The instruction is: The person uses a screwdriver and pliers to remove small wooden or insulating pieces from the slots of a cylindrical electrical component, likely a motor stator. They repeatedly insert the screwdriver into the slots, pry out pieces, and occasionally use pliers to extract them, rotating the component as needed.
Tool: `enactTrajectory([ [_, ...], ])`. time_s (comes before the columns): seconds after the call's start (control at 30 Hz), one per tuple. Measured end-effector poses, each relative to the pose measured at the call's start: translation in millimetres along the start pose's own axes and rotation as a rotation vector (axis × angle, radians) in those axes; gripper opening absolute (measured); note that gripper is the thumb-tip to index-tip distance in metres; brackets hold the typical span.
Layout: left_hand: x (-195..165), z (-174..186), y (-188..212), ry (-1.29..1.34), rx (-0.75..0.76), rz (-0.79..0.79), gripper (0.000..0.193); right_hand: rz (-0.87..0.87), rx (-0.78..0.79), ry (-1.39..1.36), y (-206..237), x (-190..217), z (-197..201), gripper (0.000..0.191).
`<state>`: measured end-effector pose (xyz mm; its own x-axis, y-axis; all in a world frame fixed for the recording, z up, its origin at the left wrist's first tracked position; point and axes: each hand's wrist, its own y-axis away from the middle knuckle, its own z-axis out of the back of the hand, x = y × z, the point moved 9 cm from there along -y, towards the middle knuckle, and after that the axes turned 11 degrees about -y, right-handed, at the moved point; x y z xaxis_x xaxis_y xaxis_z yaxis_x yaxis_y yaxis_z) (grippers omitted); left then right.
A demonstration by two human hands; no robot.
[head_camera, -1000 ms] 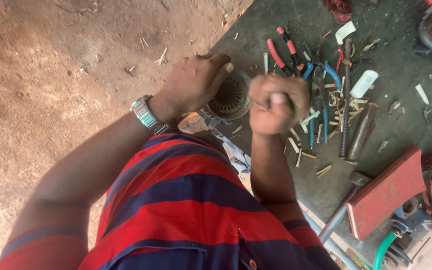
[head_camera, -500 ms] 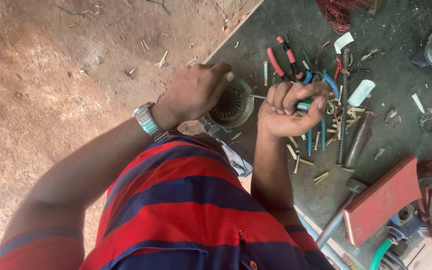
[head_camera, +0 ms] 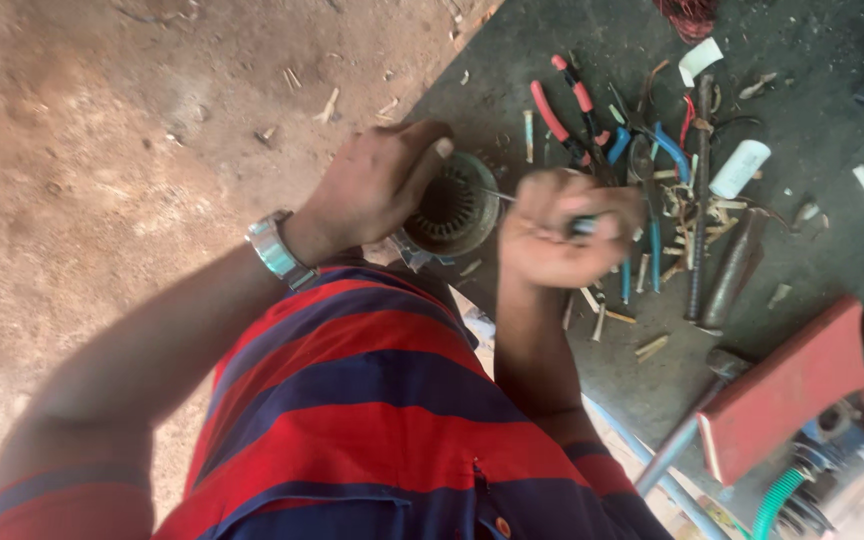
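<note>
My left hand [head_camera: 377, 185], with a metal watch [head_camera: 274, 248] on the wrist, grips the rim of a round metal motor stator [head_camera: 455, 208] resting on the ground. My right hand [head_camera: 552, 228] is closed around the dark handle of a thin tool, blurred by motion. Its slim metal shaft [head_camera: 497, 195] points into the stator's opening. My red and blue striped shirt [head_camera: 372, 410] fills the lower middle of the view.
A dark mat [head_camera: 812, 150] holds red-handled pliers [head_camera: 562, 115], blue-handled tools [head_camera: 657, 160], a white cylinder [head_camera: 739, 168], a hammer [head_camera: 732, 268] and scattered wood chips. A red box [head_camera: 787, 390] and a green hose [head_camera: 777, 505] lie at lower right. Bare dirt floor [head_camera: 102, 130] at left.
The right hand has moved right and back from the stator, then in again, working the thin tool at its opening. The left hand stays on the stator's rim.
</note>
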<state>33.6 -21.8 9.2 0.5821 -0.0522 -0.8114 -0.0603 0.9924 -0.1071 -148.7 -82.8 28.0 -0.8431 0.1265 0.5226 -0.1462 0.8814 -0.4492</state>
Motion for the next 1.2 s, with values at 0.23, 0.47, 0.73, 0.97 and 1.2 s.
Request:
enactTrajectory([
  [0.23, 23.1, 0.9, -8.5, 0.162, -0.052, 0.112, 0.031, -0.154, 0.298, 0.094, -14.2, -24.0, -57.5, 0.029],
  [0.47, 30.2, -1.7, -11.6, 0.388, -0.265, 0.049, 0.021, -0.412, 0.279, 0.226, -35.0, -59.4, -46.7, 0.025],
  [0.73, 45.0, -14.3, -20.9, 0.350, -0.190, 0.131, 0.040, -0.426, 0.492, 0.724, -40.8, -92.3, -66.2, 0.022],
  [0.97, 34.7, -9.3, -28.0, 0.226, -0.107, 0.111, 0.021, -0.373, 0.044, 0.043, -73.7, -39.6, -18.7, 0.027],
  [1.2, 25.8, -12.2, -30.8, 0.152, -0.052, 0.017, 0.027, -0.144, 0.361, 0.478, -41.8, 7.5, -49.6, 0.019],
])
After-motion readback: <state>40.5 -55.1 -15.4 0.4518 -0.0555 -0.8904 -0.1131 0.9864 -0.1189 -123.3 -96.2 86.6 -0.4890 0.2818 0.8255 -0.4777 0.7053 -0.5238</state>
